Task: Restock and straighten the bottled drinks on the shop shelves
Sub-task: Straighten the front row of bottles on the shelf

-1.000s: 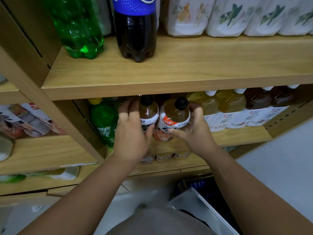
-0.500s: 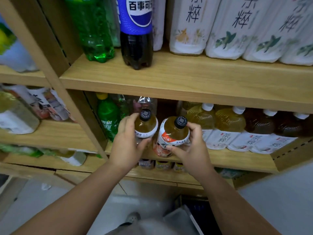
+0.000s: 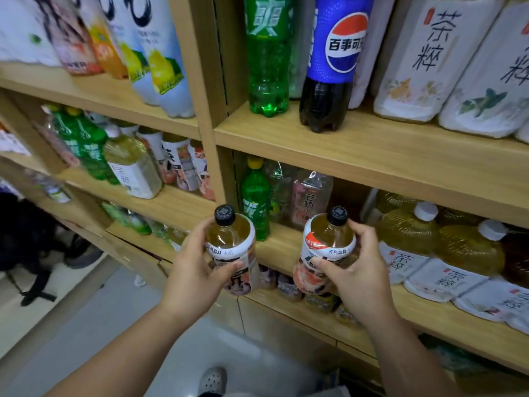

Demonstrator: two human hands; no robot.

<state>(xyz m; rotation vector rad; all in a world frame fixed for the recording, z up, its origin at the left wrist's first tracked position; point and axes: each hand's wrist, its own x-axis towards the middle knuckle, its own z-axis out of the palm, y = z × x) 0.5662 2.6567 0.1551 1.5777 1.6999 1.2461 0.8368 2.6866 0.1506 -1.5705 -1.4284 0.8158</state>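
Left hand [image 3: 197,270]: is wrapping fingers and thumb round the label of the left bottle [image 3: 232,247], carrying it out in front of the shelving
Right hand [image 3: 361,272]: is gripping the right bottle [image 3: 327,250] likewise, thumb lying across the label, fingers curling round its far side
Bottles: both are standing near upright, black caps uppermost, long axes leaning slightly toward the camera; they are sitting apart, not touching each other
Position against shelf: both are hanging at the front lip of the middle shelf [image 3: 282,247]; whether the right bottle's base is touching the board cannot be told
Gap: bare board is showing between the green bottle [image 3: 255,204] and the row of tea bottles [image 3: 409,233], with clear-wrapped bottles [image 3: 312,196] standing further back
Governing relation: the gap is lying ahead of the hands and between them, deeper into the bay; the right hand is sitting nearer to it, the left hand is hanging nearer the upright divider [image 3: 220,167]
Judgement, step: restocking is looking to be under way, neither bottle being set down yet
Judgement, next move: pushing forward base-first, right bottle leading, is looking the shorter path
Risk: the upper shelf [image 3: 357,156] is overhanging; caps are needing clearance beneath it
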